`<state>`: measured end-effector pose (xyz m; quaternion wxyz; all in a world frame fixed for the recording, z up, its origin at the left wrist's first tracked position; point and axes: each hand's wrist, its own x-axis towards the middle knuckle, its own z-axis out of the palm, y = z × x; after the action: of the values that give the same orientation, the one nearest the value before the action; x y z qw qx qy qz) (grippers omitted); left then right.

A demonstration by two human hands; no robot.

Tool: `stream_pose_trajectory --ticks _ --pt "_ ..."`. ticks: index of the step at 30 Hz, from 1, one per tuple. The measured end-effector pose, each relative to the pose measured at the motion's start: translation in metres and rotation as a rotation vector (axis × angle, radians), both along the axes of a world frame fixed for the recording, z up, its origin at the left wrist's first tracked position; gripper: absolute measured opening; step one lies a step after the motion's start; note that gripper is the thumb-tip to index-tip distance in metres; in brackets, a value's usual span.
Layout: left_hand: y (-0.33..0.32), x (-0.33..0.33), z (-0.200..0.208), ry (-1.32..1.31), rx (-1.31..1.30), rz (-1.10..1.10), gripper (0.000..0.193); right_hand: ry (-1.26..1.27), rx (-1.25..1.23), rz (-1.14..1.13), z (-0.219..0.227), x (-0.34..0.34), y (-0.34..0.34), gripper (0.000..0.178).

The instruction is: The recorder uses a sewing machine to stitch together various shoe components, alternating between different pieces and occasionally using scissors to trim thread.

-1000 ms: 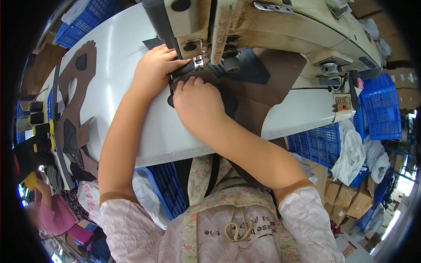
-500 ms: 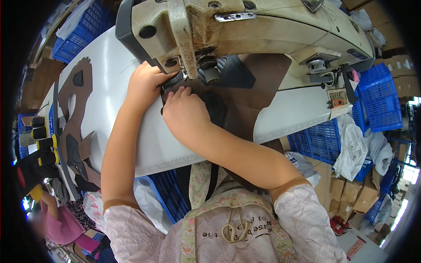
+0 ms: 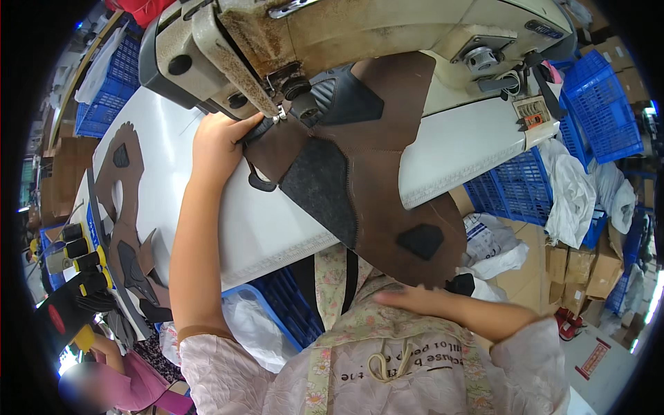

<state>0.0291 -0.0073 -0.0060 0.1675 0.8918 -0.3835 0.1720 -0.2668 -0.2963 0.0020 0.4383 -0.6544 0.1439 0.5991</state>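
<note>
A brown leather panel [image 3: 377,169] with black quilted and suede-like patches lies under the head of a sewing machine [image 3: 332,31], partly draping over the table's front edge. My left hand [image 3: 218,146] pinches the panel's left edge beside the presser foot [image 3: 280,114], thumb on top; its other fingers are mostly hidden. Against the floral apron, below the panel's hanging lobe, my right hand [image 3: 408,299] is off the leather. Motion blurs it, and its fingers do not show clearly.
Another brown leather piece [image 3: 121,200] lies on the white table [image 3: 166,124] at the left. Thread spools [image 3: 86,259] stand beyond it. Blue crates [image 3: 508,187] and white plastic bags [image 3: 570,187] sit at the right, cardboard boxes [image 3: 577,273] behind. At lower left is another person [image 3: 128,377].
My right hand has left the panel near the needle and moved down and right to the apron. More of the panel shows, its lobe hanging over the edge. My left hand stays by the presser foot.
</note>
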Motion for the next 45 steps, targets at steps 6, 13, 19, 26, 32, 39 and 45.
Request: stream_pose_trajectory --ticks 6,13,19,26,32,39,45 --pt "-0.002 -0.003 0.003 -0.007 0.047 -0.016 0.042 -1.252 0.207 -0.668 0.02 0.016 -0.016 0.098" --pt "-0.006 -0.016 0.018 0.016 0.138 0.012 0.046 -1.541 -0.386 -0.087 0.003 0.102 0.03 0.084" --pt "-0.024 -0.054 0.018 -0.073 0.521 0.207 0.059 -1.66 -0.218 0.137 0.017 0.181 -0.033 0.076" --pt "-0.058 -0.077 0.02 0.061 0.778 0.379 0.06 -1.66 -0.189 0.281 0.05 0.239 -0.059 0.063" --pt "-0.046 -0.069 0.022 0.004 0.467 0.236 0.039 -2.024 -0.152 0.281 0.041 0.19 0.006 0.044" --pt "-0.051 -0.07 0.015 0.05 0.382 0.255 0.052 -2.014 -0.101 0.314 0.014 0.234 0.026 0.043" --pt "-0.065 -0.076 0.009 0.05 0.475 0.33 0.052 -2.07 -0.06 0.431 0.015 0.245 0.015 0.023"
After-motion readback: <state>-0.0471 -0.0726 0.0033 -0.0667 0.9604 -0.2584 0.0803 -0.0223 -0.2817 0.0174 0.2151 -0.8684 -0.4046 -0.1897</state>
